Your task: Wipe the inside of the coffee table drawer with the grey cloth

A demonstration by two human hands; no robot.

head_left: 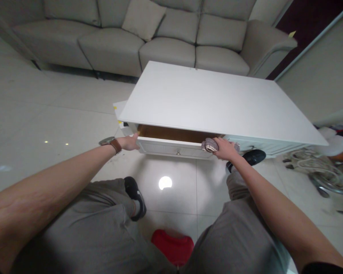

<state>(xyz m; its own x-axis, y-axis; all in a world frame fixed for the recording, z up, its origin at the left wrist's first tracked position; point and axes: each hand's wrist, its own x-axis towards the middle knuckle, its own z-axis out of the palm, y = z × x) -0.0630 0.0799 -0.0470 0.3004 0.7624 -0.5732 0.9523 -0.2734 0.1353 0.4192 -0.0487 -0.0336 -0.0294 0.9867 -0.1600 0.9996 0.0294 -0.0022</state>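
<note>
A white coffee table (pixel 217 101) stands before me, its left drawer (pixel 160 144) pulled partly out. The wooden inside of that drawer shows as a dark gap. My left hand (pixel 129 142) grips the left end of the drawer front; some of its fingers are hidden behind the edge. Bunched in my right hand (pixel 226 149) is a greyish-brown cloth (pixel 210 145), which rests on the drawer front's top right corner. A small metal knob (pixel 178 152) sits in the middle of the front.
Behind the table runs a grey sofa (pixel 168 57) with a cushion (pixel 144 19). A red stool seat (pixel 173 246) is between my legs. Coiled cables and other clutter (pixel 317 163) lie on the floor at right. A second drawer (pixel 263 146) is closed.
</note>
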